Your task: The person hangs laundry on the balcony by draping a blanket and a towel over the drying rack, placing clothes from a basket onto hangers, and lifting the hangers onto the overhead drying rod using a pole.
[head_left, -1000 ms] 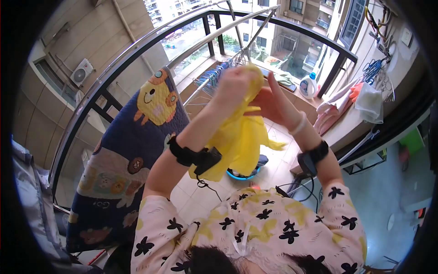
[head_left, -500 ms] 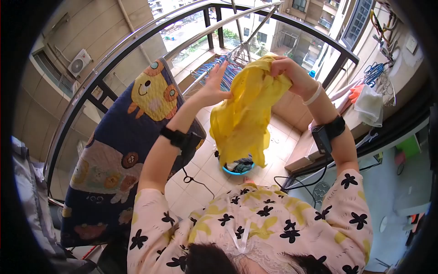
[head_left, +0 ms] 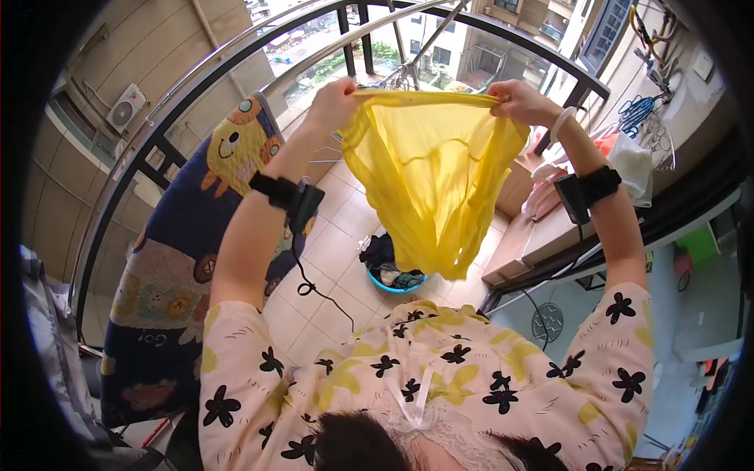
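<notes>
A thin yellow garment (head_left: 432, 169) hangs spread wide between my two hands, its top edge stretched nearly level. My left hand (head_left: 334, 104) is closed on the garment's upper left corner. At the upper right corner, my right hand (head_left: 522, 104) pinches the same edge. The lower part of the cloth narrows downward, and its tip hangs beside a blue basin (head_left: 393, 289) on the tiled floor, which holds dark and pale clothes (head_left: 382, 255).
A dark blue quilt (head_left: 177, 228) with cartoon animals drapes at the left. A metal rail (head_left: 306, 71) crosses ahead, inside the black balcony railing (head_left: 534, 56). Pink cloths (head_left: 547, 188) and a white bag (head_left: 630, 166) lie on the right ledge. Black cables hang from both forearm bands.
The bunched yellow garment has been opened out. My left hand, open half a second ago, has taken hold of one corner, and my hands have moved apart.
</notes>
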`<state>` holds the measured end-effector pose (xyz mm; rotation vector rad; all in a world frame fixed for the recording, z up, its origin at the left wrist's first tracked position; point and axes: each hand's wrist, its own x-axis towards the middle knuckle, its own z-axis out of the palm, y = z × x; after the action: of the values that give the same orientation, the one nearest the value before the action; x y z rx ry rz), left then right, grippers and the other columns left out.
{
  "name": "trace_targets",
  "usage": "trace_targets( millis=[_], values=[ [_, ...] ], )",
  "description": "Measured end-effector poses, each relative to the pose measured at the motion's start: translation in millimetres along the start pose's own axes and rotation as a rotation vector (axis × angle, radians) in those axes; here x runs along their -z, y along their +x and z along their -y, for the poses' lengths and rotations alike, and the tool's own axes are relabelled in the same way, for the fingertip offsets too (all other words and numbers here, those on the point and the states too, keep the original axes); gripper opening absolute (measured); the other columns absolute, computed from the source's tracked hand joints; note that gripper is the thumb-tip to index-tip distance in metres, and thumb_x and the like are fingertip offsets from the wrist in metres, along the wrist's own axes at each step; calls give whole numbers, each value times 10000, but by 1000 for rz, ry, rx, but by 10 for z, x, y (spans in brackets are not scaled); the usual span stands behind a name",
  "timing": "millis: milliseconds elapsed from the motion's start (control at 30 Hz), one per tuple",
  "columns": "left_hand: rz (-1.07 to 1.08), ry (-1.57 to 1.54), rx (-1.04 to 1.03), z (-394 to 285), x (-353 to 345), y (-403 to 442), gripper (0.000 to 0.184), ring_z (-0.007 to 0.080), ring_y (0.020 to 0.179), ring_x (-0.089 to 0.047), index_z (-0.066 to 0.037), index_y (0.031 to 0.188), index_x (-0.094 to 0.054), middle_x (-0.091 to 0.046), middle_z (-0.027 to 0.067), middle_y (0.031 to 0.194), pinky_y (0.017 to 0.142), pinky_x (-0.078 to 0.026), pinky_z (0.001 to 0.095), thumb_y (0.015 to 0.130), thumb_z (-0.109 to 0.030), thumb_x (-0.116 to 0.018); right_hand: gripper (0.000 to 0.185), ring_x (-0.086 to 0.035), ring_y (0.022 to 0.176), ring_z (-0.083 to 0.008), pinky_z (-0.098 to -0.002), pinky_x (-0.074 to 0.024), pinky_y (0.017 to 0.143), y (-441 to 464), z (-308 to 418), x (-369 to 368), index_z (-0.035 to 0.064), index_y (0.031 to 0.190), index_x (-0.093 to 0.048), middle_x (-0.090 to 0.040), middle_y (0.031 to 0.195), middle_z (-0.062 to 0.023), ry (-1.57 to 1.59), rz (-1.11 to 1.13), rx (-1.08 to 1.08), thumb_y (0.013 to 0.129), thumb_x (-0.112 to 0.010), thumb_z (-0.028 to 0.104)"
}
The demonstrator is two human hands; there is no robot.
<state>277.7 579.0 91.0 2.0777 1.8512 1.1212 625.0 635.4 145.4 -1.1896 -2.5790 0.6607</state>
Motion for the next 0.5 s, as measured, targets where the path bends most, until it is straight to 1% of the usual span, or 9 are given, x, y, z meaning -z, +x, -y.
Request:
trace_targets(
  millis=[33, 133, 200, 267, 333, 400, 433, 467, 500],
  values=[
    [16, -19, -7, -64, 39, 51, 386, 216, 624, -574, -5, 745, -580, -597, 114, 688, 586, -450, 318, 756, -374, -691, 193, -587, 747, -188, -292, -480, 720, -50, 47, 21, -46, 952, -626, -639, 830, -108, -7, -40, 6, 783, -593, 41],
    [39, 22, -30, -152, 157, 71, 425, 258, 690, -597, -20, 780, -586, -608, 138, 741, 615, -453, 336, 773, -439, -655, 197, -587, 728, -166, -273, -481, 704, -28, -13, 66, -41, 977, -634, -637, 802, -98, 13, -61, -42, 809, -591, 54],
    [153, 176, -88, -190, 256, 76, 436, 286, 727, -605, -52, 823, -594, -613, 146, 761, 641, -465, 361, 783, -486, -620, 194, -578, 702, -150, -263, -479, 683, -14, -27, 64, -34, 985, -637, -632, 778, -78, 0, -63, -28, 846, -564, 79],
    [106, 319, -82, -292, 359, 36, 398, 296, 745, -609, -70, 855, -598, -614, 143, 759, 648, -470, 379, 795, -464, -604, 203, -572, 693, -139, -258, -479, 684, 23, -106, 93, -15, 986, -648, -630, 766, -70, 62, -149, 41, 868, -536, 108],
    [59, 462, -76, -433, 308, -15, 363, 306, 764, -613, -89, 886, -603, -616, 140, 758, 655, -474, 398, 807, -443, -588, 204, -597, 701, -188, -291, -491, 666, -8, -183, 111, 4, 945, -647, -623, 790, -77, 34, -221, 110, 876, -520, 149],
    [-258, 483, -6, -518, 100, -43, 291, 321, 787, -610, -84, 931, -602, -620, 151, 794, 686, -471, 439, 816, -350, -573, 166, -601, 716, -263, -350, -489, 646, -112, -195, -20, 28, 907, -612, -588, 820, -97, -470, -734, 273, 856, -522, 158],
    [-486, 421, -101, -376, -159, -200, 233, 344, 766, -599, -72, 953, -599, -615, 168, 787, 685, -461, 469, 816, -255, -554, 113, -582, 730, -311, -383, -475, 619, -134, -239, -251, 70, 885, -562, -549, 845, -110, -407, -902, 282, 844, -518, 166],
    [-497, 336, 22, -203, -530, -429, 236, 359, 750, -592, -53, 979, -593, -605, 193, 795, 724, -450, 488, 805, -210, -567, 79, -583, 720, -294, -367, -477, 599, -166, -374, -588, 98, 886, -551, -557, 809, -112, -292, -929, 289, 838, -512, 148],
    [-300, 453, 50, 363, -1096, -738, 266, 379, 742, -596, -80, 1044, -550, -621, 188, 836, 628, -470, 483, 836, -245, -533, 96, -590, 747, -300, -391, -474, 622, -98, -788, -1056, 89, 887, -546, -575, 803, -121, -301, -679, 267, 838, -505, 161]
  ],
)
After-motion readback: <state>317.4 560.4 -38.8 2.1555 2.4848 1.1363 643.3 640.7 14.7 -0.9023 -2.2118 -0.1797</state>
